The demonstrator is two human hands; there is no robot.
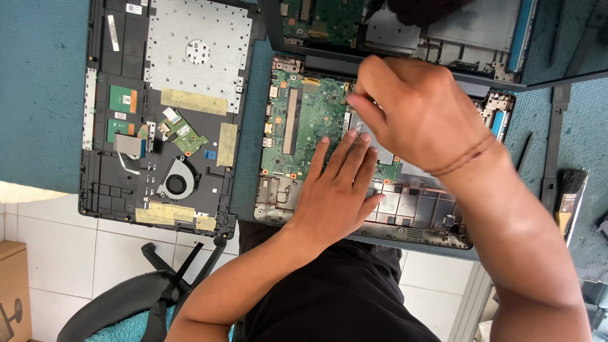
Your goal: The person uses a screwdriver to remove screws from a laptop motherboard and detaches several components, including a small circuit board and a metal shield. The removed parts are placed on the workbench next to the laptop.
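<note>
An opened laptop base (415,221) lies in front of me with its green motherboard (307,120) bare. My left hand (335,190) rests flat on the base, fingers spread over the board's lower right edge. My right hand (411,114) hovers above the board's right side, fingers bent and pinched together near the top of the board. Whether it holds something small I cannot tell. The area under my right hand is hidden.
A second dismantled laptop shell (158,114) with a fan (176,183) and taped parts lies to the left on the teal mat (38,88). Another open laptop (443,31) sits behind. A brush (570,196) lies at the right. A chair (145,291) stands below.
</note>
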